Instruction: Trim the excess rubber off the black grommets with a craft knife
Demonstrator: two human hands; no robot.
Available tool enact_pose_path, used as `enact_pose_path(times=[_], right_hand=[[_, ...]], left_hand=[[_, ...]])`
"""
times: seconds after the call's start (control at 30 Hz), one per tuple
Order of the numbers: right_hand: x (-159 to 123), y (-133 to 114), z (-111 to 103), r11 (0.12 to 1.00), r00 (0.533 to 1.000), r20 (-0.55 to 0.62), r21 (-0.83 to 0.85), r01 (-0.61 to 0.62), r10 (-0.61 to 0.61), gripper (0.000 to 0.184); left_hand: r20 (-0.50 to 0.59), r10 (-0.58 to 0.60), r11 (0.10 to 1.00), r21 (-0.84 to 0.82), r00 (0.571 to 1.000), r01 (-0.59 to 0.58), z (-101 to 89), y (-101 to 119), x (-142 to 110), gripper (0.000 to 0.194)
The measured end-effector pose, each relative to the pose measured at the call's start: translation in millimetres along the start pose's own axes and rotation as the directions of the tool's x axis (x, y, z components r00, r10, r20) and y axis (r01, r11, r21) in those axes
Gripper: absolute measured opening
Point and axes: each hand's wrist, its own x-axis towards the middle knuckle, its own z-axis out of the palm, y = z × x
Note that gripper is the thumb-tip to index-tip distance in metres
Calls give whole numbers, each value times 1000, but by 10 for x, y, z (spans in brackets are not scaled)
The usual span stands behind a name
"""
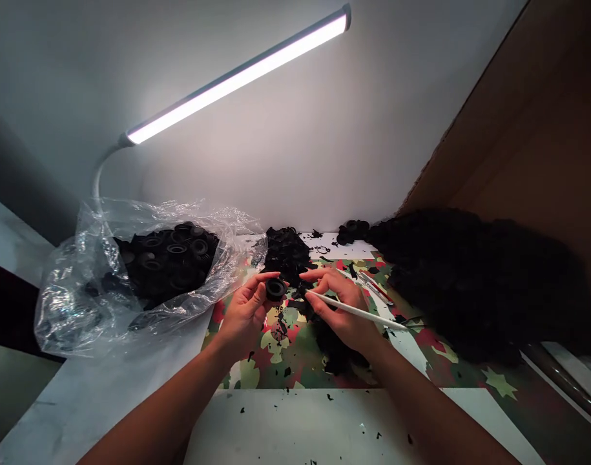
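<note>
My left hand (247, 309) pinches a small black rubber ring (275, 289) between thumb and fingers, held above a camouflage-patterned mat (300, 361). My right hand (341, 303) grips a thin white-handled tool (358, 311), its tip pointing toward the ring and its handle running out to the right. The two hands sit close together over black trimmings (336, 352) scattered on the mat.
A clear plastic bag (82, 284) full of black rings (169, 258) lies at the left. A big heap of black parts (474, 278) fills the right, a smaller pile (285, 248) sits behind the hands. A lit lamp bar (237, 77) hangs overhead. A brown board (528, 129) walls the right.
</note>
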Motion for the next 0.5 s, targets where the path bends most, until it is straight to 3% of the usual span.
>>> enact_pose_path(times=[0.1,0.23,0.4,0.5], right_hand=[[-36,-72,17,993,991,128,116,18,-33,20],[-58,-84,78,970,972,222,209,-122,74,20],[-66,-103,135,908,958,152,310,-281,244,22],[-70,-146,143,879,948,176,360,-312,265,22]], left_hand=[[16,-36,998,58,999,35,-11,-20,7,32],[29,-38,969,244,999,30,-36,-53,-3,45],[125,240,759,595,963,-266,-34,-85,-55,62],[62,317,704,652,946,-279,-5,-73,-89,46]])
